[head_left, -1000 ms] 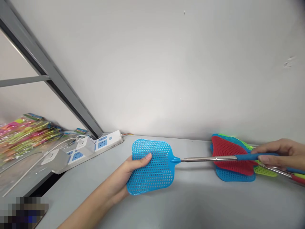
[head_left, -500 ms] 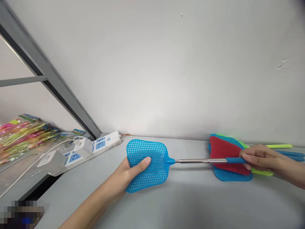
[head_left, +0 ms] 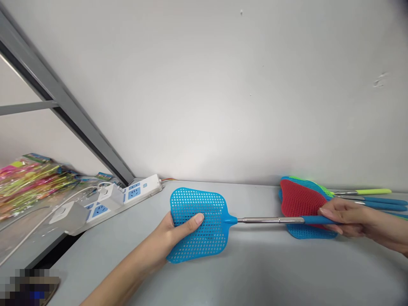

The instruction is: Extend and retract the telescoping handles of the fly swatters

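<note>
Both of my hands hold one blue fly swatter (head_left: pixel 213 238), which lies level across the view above the table. My left hand (head_left: pixel 178 233) pinches its perforated head, thumb on top and fingers behind. My right hand (head_left: pixel 349 216) is closed around the blue grip at the end of the short metal shaft. Behind the right hand lies a pile of other fly swatters, with a red swatter head (head_left: pixel 301 199) on top of blue and green ones. Their yellow-green handle (head_left: pixel 374 191) and blue handles (head_left: pixel 385 199) point right.
A white power strip (head_left: pixel 145 192) with plugged-in adapters (head_left: pixel 110 197) stands at the left, with a white cable. Beyond it lie several colourful items in clear plastic bags (head_left: pixel 35 182). A grey metal frame (head_left: pixel 79 114) slants down to the table (head_left: pixel 255 272). A pale wall rises behind.
The swatter has dropped slightly, and its head has shifted a little to the right. My right hand has moved down a bit, still on the grip. My left hand keeps its pinch.
</note>
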### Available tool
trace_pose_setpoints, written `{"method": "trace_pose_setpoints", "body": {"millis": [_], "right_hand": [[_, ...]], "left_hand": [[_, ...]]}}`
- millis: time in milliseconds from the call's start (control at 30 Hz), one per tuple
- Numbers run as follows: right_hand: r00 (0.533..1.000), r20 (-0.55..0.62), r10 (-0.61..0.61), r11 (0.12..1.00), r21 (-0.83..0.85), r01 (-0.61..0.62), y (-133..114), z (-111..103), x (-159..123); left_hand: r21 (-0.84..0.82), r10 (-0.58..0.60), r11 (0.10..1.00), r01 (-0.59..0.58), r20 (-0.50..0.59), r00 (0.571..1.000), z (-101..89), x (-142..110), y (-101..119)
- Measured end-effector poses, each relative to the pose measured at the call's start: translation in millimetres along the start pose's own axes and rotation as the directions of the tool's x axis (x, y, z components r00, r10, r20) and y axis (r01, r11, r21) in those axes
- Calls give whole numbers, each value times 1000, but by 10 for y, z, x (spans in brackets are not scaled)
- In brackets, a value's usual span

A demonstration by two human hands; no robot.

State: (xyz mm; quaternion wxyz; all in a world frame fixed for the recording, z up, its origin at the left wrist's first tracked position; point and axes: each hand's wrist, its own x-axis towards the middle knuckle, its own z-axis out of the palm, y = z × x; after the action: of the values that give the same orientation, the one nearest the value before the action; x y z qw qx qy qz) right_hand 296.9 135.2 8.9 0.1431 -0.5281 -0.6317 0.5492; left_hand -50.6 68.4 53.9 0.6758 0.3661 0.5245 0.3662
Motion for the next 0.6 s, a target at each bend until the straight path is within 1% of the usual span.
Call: {"method": "trace_pose_setpoints", "body": {"millis": [33, 100, 233, 367, 433, 500, 533, 600], "right_hand": [[1000, 7, 19, 999, 36, -19, -2, -4, -1], [996, 65, 62, 988, 135, -70, -7, -23, -1], [985, 140, 97, 965, 228, -127, 0, -60, 4], [971, 222, 92, 949, 277, -153, 0, -46, -7], [973, 216, 83, 954, 265, -141, -26, -33, -23], [978, 194, 74, 971, 209, -115, -57, -30, -39], [982, 176, 71, 983, 155, -99, -68, -35, -46], [997, 57, 48, 999, -23, -47, -69, -61, -55]], "left_hand": [[-2, -3, 1000, 3, 2, 1000, 0, 2, 2], [-2, 0, 1000, -1, -4, 1000, -1, 15, -4], [-4, 10, 1000, -11, -40, 999, 8, 51, -57], [-8, 28, 1000, -29, -103, 994, 22, 49, -70], [-21, 4, 1000, -6, -80, 997, 19, 33, -37], [-54, -24, 998, 23, -24, 999, 7, 17, 5], [-78, -33, 996, 33, 11, 999, -2, 12, 24], [-141, -25, 989, 39, 103, 994, -22, 9, 50]]}}
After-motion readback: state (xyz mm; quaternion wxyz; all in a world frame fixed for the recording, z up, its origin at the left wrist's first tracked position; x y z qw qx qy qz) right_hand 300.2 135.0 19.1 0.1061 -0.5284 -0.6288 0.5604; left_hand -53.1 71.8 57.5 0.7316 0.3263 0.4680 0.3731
